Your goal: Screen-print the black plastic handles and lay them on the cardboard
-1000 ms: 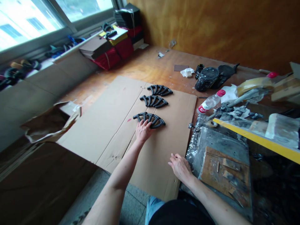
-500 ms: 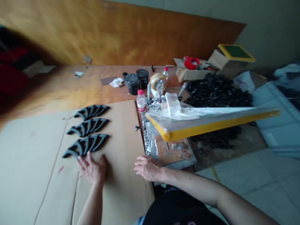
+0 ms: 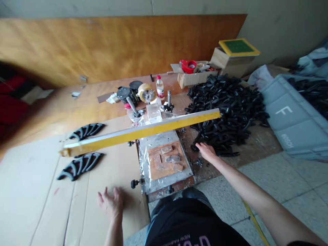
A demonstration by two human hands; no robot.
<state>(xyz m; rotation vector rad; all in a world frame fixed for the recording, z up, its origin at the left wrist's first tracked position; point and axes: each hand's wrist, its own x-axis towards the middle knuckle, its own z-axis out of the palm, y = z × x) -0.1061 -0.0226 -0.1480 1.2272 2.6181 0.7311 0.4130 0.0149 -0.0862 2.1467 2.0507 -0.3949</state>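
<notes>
My left hand (image 3: 111, 202) hovers over the cardboard sheet (image 3: 123, 177), fingers spread and holding nothing. Beyond it, curved black plastic parts (image 3: 80, 166) lie side by side in neat rows. A raised frame with a yellow edge (image 3: 143, 132) crosses in front of these rows and partly hides them. Over on the right, my right hand (image 3: 206, 152) is at the near edge of a heap of loose black parts (image 3: 225, 102); its fingers close on a black plastic part (image 3: 195, 148). Between my hands is a metal base plate (image 3: 148, 186) carrying a brown board (image 3: 156, 173) with small blocks taped on it.
A grey crate (image 3: 294, 119) with more black parts stands at the far right. Behind the frame are a clear bottle with a red cap (image 3: 160, 88), dark tubs (image 3: 124, 94), a tape roll (image 3: 146, 92) and a small carton (image 3: 192, 78) with a red tape dispenser.
My right hand has moved from the cardboard's edge to the black heap. My left hand has drawn back from the nearest row. The view has turned right, and the frame now appears further left.
</notes>
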